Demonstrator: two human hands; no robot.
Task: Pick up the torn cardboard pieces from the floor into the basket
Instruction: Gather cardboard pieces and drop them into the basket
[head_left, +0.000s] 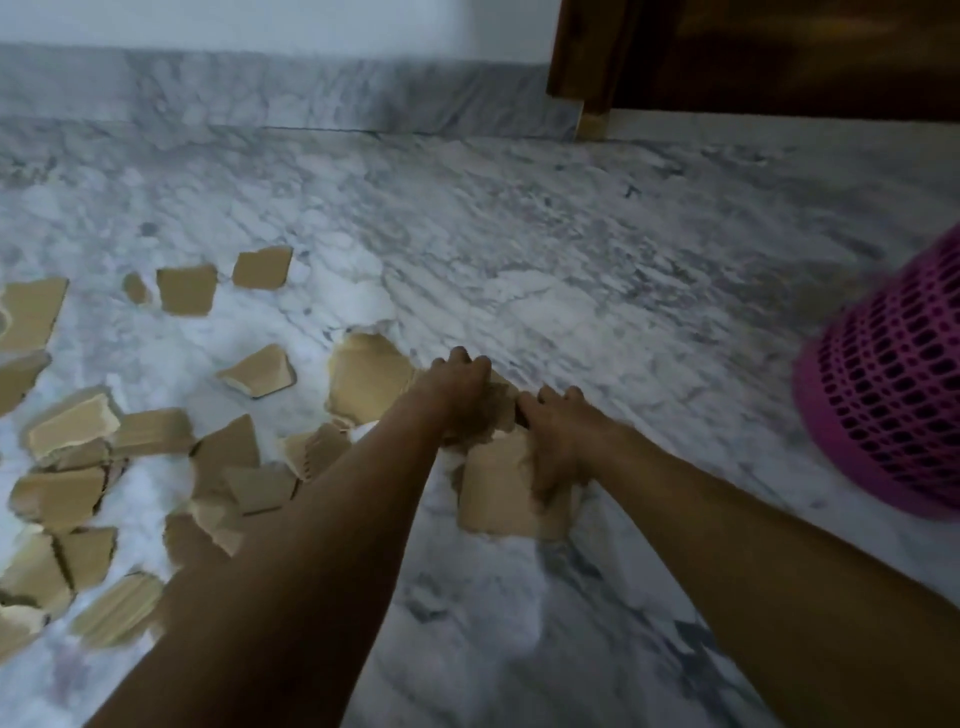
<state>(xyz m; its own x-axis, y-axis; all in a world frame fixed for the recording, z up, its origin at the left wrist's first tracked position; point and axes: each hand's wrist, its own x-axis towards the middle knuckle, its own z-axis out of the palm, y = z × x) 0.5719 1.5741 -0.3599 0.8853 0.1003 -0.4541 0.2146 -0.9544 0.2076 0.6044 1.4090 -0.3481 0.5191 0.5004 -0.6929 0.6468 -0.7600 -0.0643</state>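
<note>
Down near the camera, both bare forearms reach forward over the marble floor (597, 270), the picture somewhat blurred. Just under the right hand (556, 436) lies a large cardboard piece (498, 493), its far edge covered by that hand, whose fingers are curled down onto it; whether they truly pinch it I cannot tell. The left hand (460, 387) sits just beside the right, a little farther out, fingers bent over a small wad of cardboard (501, 410) that lies between the two hands; its grip on that wad looks closed, though the blur hides the fingertips. Touching the left hand on its left side is a broad torn piece (363, 384), flat on the floor.

Left of the left forearm a crowd of scraps (78, 467) is scattered, some overlapping, some tipped up on edge, running off the left border. Farther out on that side lie three more bits in a loose row (187, 291), well apart from the hands.

Right of the right hand, well apart from it, stands the pink basket (893, 405), a mesh-walled thing seen tilted at the frame's edge, its inside not visible.

Beyond both hands the floor meets a marble skirting (311, 88), and to the far right a dark wooden door frame (587, 62).
</note>
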